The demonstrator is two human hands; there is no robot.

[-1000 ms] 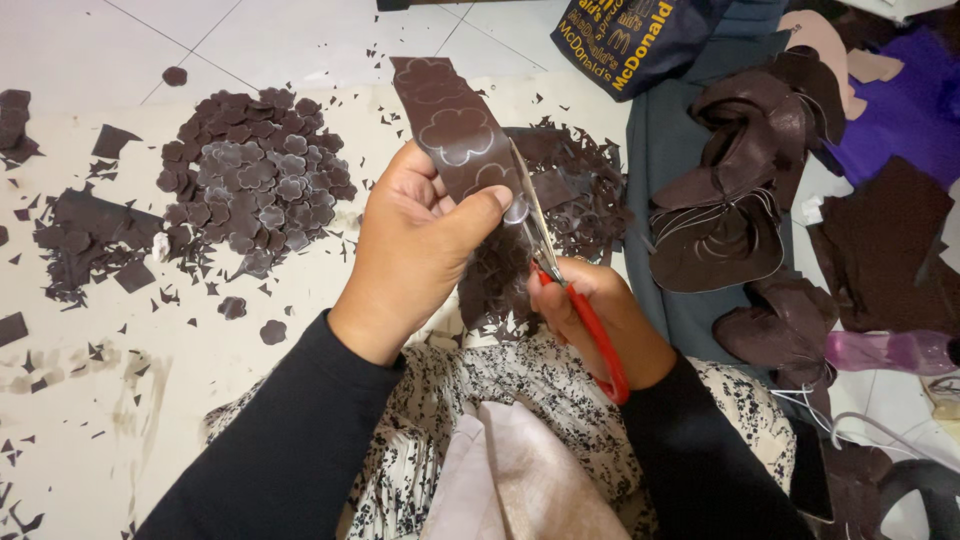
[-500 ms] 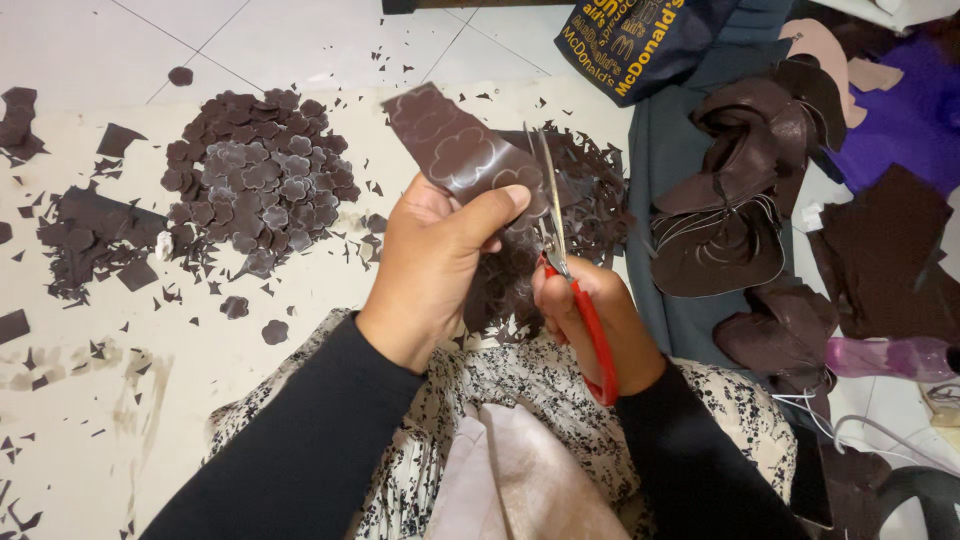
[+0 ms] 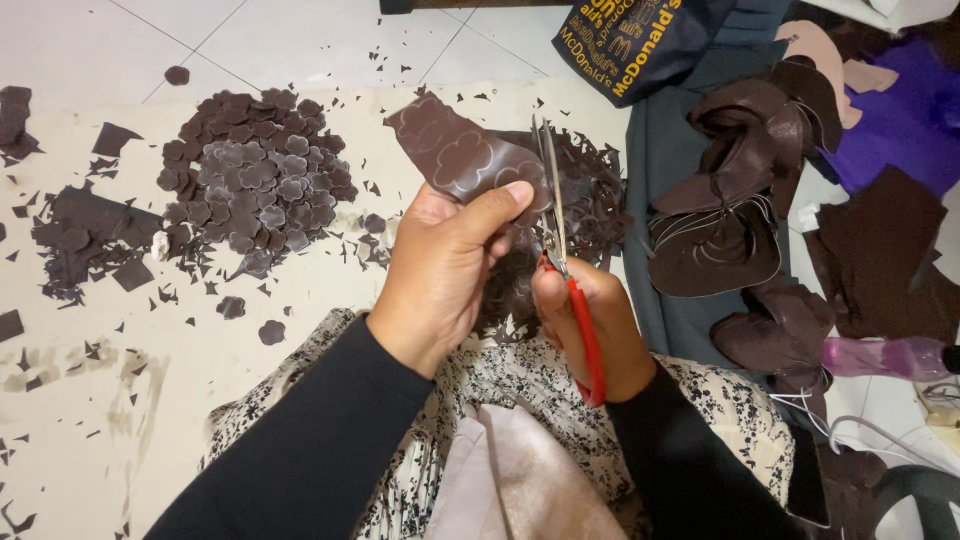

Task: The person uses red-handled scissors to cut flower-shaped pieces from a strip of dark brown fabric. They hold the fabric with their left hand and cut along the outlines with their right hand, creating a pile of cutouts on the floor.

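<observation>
A: What has been changed?

B: The brown strip (image 3: 455, 150) has been turned and tipped to the left since a second ago. It is pinched tight at its lower end by the left hand (image 3: 445, 275).

A: And the scissors (image 3: 560, 235)?

B: They are held shut-fisted in the right hand (image 3: 590, 325), just right of that grip. The blades are hardly parted, at the strip's right edge. More cutting along the drawn shapes is likely meant.

A: The pile of cut pieces (image 3: 245, 180)?

B: It is left far off to the left.
</observation>
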